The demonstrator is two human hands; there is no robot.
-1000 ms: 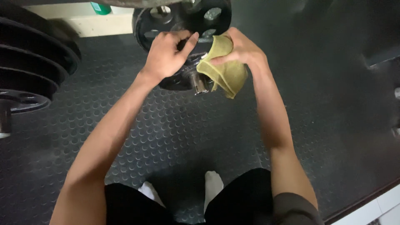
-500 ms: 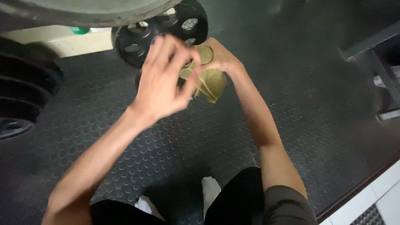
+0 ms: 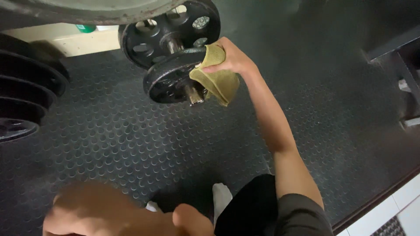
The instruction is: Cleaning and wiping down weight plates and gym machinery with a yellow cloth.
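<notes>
My right hand grips a folded olive-green cloth and presses it against the rim of a small black weight plate on a steel peg. A second black plate with round holes sits just behind it on another peg. My left hand is blurred and close to the camera at the bottom left, away from the plates; I cannot tell how its fingers are set.
Large black weight plates are stacked at the left edge. The floor is dark studded rubber matting. A dark metal frame stands at the right, and a white tiled strip runs along the bottom right. My feet in white socks are below.
My left hand has left the small plate and dropped down to the bottom left, near the camera. My right hand stays on the plate with the cloth.
</notes>
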